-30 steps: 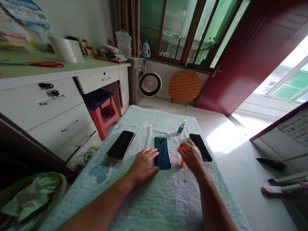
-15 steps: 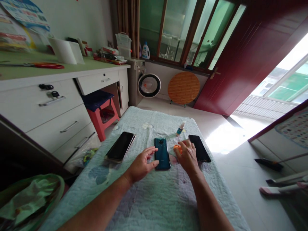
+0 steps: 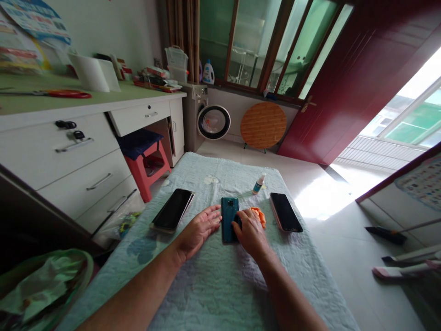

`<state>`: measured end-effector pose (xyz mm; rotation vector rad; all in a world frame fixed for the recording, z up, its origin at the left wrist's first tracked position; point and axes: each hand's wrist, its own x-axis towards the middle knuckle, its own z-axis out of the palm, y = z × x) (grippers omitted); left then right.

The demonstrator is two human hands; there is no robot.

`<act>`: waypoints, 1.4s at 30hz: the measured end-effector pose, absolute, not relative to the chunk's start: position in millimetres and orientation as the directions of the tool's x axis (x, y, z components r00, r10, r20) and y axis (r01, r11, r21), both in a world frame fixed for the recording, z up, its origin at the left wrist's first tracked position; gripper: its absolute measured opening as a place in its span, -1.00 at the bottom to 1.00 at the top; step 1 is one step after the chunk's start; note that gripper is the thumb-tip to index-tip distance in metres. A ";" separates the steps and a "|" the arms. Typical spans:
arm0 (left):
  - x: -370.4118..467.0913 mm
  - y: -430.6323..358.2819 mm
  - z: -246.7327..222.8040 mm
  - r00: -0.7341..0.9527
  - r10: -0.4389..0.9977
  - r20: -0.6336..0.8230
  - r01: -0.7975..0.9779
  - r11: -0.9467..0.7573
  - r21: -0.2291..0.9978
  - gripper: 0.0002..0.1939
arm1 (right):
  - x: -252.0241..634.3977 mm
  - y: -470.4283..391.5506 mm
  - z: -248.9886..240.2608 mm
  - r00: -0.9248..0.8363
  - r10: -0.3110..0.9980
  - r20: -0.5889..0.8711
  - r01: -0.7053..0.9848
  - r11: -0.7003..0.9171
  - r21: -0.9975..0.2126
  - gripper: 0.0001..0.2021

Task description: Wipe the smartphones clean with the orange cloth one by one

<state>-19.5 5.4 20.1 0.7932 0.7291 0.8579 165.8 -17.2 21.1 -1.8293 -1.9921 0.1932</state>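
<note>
A teal smartphone (image 3: 228, 230) lies back up on the quilted cover, its camera block at the far end. Along its left edge is my left hand (image 3: 201, 229), open, fingers extended and fingertips close to the phone's side. My right hand (image 3: 253, 234) reaches over the right edge, with thumb and fingers apart at the phone; whether they press on it is hard to tell. A crumpled orange cloth (image 3: 261, 218) lies just right of my right hand, partly hidden by it.
A dark-screened phone (image 3: 285, 212) lies at the right, and stacked phones (image 3: 173, 209) at the left. A small spray bottle (image 3: 258, 185) stands toward the back. The pale quilted cover (image 3: 220, 285) spreads beneath everything. A red stool (image 3: 146, 165) is left of it.
My right hand has let go of the orange cloth and moved left to the teal phone. My left hand has drawn back slightly from on top of the phone to its left edge.
</note>
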 end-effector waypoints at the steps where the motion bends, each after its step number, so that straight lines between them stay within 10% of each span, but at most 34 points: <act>1: -19.4 5.9 19.8 0.460 0.857 -0.233 -0.374 0.426 0.824 -0.44 | 164.8 -17.4 20.6 -0.039 0.976 0.213 0.915 0.121 -0.384 -0.88; 23: -9.0 12.0 18.1 0.446 0.844 -0.300 -0.513 0.515 0.687 -0.62 | 164.6 -18.0 18.5 -0.024 0.983 0.184 0.854 0.116 -0.507 -0.65; 34: -9.9 2.6 19.8 0.692 0.708 -0.139 -0.475 0.592 0.651 -0.26 | 164.7 -19.8 23.1 -0.056 0.981 0.185 0.798 0.155 -0.582 -0.65; 42: -9.1 1.9 19.1 0.717 0.691 -0.094 -0.467 0.576 0.670 -0.37 | 158.4 -19.7 10.4 -0.035 0.940 0.340 0.780 0.239 -0.578 -0.26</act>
